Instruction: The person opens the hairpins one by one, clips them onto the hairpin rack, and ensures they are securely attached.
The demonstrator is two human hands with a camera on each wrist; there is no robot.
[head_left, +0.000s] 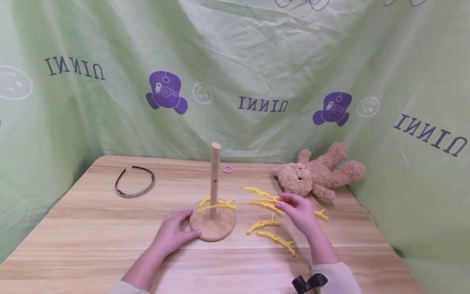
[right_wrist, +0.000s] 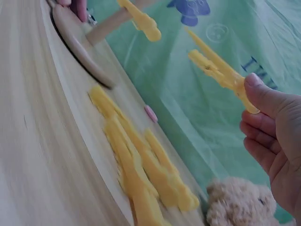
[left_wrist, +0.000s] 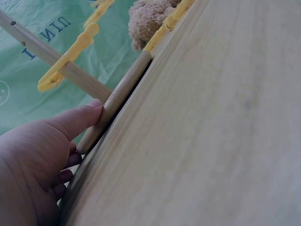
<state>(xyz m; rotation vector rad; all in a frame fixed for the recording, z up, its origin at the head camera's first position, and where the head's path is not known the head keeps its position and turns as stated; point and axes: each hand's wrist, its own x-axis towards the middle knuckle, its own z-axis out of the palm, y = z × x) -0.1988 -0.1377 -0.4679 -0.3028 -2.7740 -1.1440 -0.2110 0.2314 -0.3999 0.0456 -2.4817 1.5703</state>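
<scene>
A wooden stand has an upright post [head_left: 215,175] on a round base [head_left: 213,230]. My left hand [head_left: 176,234] grips the left edge of this base, thumb on the near side. Partway up the post, a yellow hair clip [left_wrist: 70,59] sits with one arm on each side of it. To the right, my right hand [head_left: 299,212] pinches another yellow hair clip [right_wrist: 230,77] by its handle end, and that clip's two arms are spread apart. Several more clips lie below and beside this hand, including one clip [head_left: 262,224] and another clip [head_left: 276,241].
A brown teddy bear [head_left: 323,175] lies at the back right. A dark headband [head_left: 136,194] with a glittering band is at the back left. Behind the post is a small pink ring [head_left: 227,169]. Green printed cloth [head_left: 235,73] hangs around the wooden table [head_left: 110,228].
</scene>
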